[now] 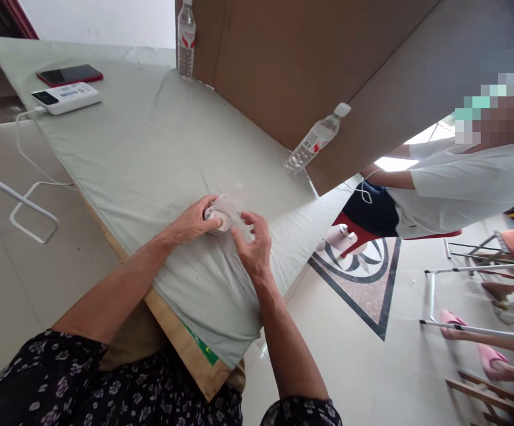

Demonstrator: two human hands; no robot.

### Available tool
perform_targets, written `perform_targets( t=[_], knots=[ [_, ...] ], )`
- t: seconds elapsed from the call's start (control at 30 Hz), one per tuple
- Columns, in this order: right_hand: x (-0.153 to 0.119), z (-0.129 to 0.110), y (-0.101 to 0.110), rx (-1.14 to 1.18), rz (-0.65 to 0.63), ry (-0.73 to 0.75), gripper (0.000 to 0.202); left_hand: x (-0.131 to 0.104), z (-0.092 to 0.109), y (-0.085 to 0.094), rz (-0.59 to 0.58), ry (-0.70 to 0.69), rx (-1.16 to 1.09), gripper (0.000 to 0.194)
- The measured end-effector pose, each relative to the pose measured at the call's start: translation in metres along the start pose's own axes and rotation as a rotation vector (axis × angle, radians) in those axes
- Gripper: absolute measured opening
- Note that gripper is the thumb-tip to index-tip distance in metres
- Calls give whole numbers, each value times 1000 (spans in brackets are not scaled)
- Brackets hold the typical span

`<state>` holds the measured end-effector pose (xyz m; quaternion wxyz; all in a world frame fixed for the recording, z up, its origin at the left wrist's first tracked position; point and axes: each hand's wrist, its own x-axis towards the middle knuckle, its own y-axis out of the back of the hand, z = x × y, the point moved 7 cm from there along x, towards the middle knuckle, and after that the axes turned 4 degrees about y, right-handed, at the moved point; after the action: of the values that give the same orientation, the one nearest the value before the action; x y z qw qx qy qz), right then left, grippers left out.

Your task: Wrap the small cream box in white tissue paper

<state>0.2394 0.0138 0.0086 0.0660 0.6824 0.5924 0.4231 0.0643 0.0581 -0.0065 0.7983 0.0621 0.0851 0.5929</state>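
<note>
On the cloth-covered table, my left hand [194,221] is closed around a small round pale thing wrapped in clear plastic [219,219]. My left thumb presses on its top, and the fingers curl behind it. What lies inside the wrapping I cannot make out. Loose film stands up from the bundle toward my right hand [255,241]. That hand hovers just right of the bundle, thumb and fingers bent and apart. Whether a fingertip touches the film is not clear.
A cardboard panel [274,65] stands along the table's far side, with a water bottle [186,44] and a tilted bottle [316,141] against it. A phone [70,75] and a cabled white device [67,99] lie far left. Another person [465,183] sits at right.
</note>
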Motion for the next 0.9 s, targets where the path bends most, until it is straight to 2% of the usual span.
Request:
perform_targets(
  t=[0.1,0.17,0.3,0.43,0.6,0.67,0.8,0.9],
  knots=[
    [-2,-12,-15,-79,-195,149,66,-1,-1,-2,-18,-5,-33,70],
    [1,-15,-25,-121,-288,183,75,-1,0,-1,-18,-14,-37,70],
    [11,-18,-35,-149,-365,170,61,-2,2,3,-25,15,-45,62],
    [17,-23,-35,-130,-422,177,44,2,-3,2,-46,95,-268,41],
    [24,-25,-36,-97,-467,153,39,11,-15,9,173,154,-408,25],
    [27,-25,-37,-69,-482,129,36,13,-18,9,206,176,-441,21],
    [32,-20,-37,-47,-474,69,34,11,-17,8,195,191,-429,20],
    [34,-15,-39,-44,-479,38,30,7,-14,7,131,195,-414,25]
  ],
)
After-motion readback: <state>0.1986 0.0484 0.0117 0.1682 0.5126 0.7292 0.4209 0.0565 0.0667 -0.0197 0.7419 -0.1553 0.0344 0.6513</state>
